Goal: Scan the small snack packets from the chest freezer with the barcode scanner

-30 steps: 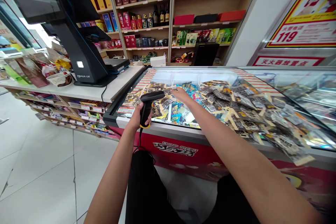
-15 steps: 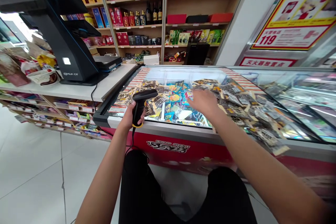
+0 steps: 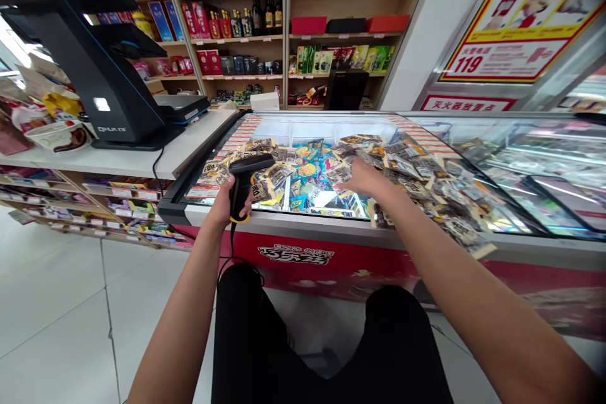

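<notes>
My left hand [image 3: 223,202] is closed round the grip of a black barcode scanner [image 3: 246,175], whose head points right over the glass lid of a chest freezer [image 3: 303,227]. A black cable hangs from the scanner's base. My right hand [image 3: 363,178] reaches over the lid with its back to me, resting on a heap of small snack packets [image 3: 426,183] spread across the glass. Its fingertips are hidden among the packets, so what they hold is unclear.
A white checkout counter [image 3: 142,161] on the left carries a black register terminal [image 3: 101,101] and snack bowls. Shelves of boxed goods and bottles [image 3: 265,19] line the back wall. A red and yellow 119 poster [image 3: 506,31] hangs at right. My dark-trousered legs [image 3: 331,341] sit close to the freezer front.
My right hand has drawn back from the far middle of the lid toward me and to the right, onto the packet heap. The scanner hand has kept its place; my head has tilted down slightly.
</notes>
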`<state>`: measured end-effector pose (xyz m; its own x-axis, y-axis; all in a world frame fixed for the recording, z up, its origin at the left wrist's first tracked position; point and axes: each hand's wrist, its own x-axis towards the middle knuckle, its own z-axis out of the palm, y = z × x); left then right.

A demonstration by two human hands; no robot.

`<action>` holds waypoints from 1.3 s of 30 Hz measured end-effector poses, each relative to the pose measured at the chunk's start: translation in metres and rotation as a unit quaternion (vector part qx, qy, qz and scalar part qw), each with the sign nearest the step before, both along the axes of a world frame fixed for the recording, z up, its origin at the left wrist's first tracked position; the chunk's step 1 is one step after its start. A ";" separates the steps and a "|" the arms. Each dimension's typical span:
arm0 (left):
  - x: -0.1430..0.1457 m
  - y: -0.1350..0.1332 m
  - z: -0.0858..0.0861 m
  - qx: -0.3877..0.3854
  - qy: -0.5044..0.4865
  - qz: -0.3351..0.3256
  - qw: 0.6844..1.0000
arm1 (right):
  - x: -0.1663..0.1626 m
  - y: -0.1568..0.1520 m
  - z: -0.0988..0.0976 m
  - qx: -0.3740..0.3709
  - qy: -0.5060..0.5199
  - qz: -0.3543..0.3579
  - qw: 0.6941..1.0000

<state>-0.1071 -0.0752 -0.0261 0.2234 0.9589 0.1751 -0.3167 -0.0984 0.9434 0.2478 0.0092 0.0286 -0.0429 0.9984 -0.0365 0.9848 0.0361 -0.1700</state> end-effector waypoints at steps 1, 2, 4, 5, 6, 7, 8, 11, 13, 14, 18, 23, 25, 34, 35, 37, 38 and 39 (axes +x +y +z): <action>0.000 0.001 -0.001 0.000 -0.001 -0.001 1.000 | -0.004 0.001 0.001 -0.012 0.019 0.011 1.000; 0.000 0.001 -0.001 0.002 -0.002 -0.001 1.000 | -0.007 0.003 0.002 -0.018 0.034 0.026 0.999; 0.000 0.002 -0.002 0.012 -0.004 0.000 1.000 | -0.015 0.005 0.003 -0.016 0.057 0.048 0.997; 0.000 0.002 -0.003 0.016 -0.005 0.002 1.000 | -0.019 0.005 0.003 -0.014 0.068 0.052 0.996; 0.000 0.002 -0.003 0.018 -0.007 0.003 1.000 | -0.022 0.006 0.003 -0.013 0.081 0.053 0.995; 0.000 0.002 -0.003 0.017 -0.009 0.005 1.000 | -0.024 0.006 0.003 -0.013 0.095 0.056 0.994; 0.000 0.002 -0.003 0.015 -0.011 0.005 1.000 | -0.025 0.005 0.003 -0.011 0.108 0.062 0.992; -0.001 0.002 -0.003 0.006 -0.013 0.001 1.000 | -0.022 0.001 0.006 0.014 0.145 0.080 0.986; -0.001 0.001 -0.002 0.006 -0.010 -0.005 1.000 | -0.018 -0.001 0.009 0.039 0.187 0.083 0.978; 0.000 0.001 -0.002 0.007 -0.009 -0.007 1.000 | -0.015 -0.002 0.010 0.052 0.216 0.081 0.972; 0.000 0.000 0.000 0.008 -0.009 -0.007 1.000 | -0.010 0.001 0.007 0.103 0.350 0.062 0.929; 0.000 0.001 -0.002 0.012 -0.011 -0.009 1.000 | -0.024 0.011 -0.007 0.130 0.532 0.083 0.833; -0.001 0.002 -0.004 0.011 -0.009 -0.009 1.000 | -0.036 0.016 -0.013 0.132 0.597 0.088 0.786; -0.001 -0.001 0.001 -0.005 0.094 -0.072 0.993 | -0.095 0.038 -0.014 0.189 0.647 0.007 0.738; -0.001 -0.001 0.001 -0.004 0.106 -0.077 0.991 | -0.097 0.038 -0.015 0.200 0.632 0.007 0.749; 0.000 -0.001 0.002 0.000 0.109 -0.078 0.991 | -0.099 0.037 -0.016 0.223 0.598 0.007 0.770; 0.000 -0.001 0.002 0.003 0.108 -0.076 0.991 | -0.100 0.036 -0.017 0.235 0.582 0.007 0.778; 0.001 -0.001 0.001 0.007 0.107 -0.073 0.991 | -0.100 0.036 -0.018 0.243 0.569 0.009 0.785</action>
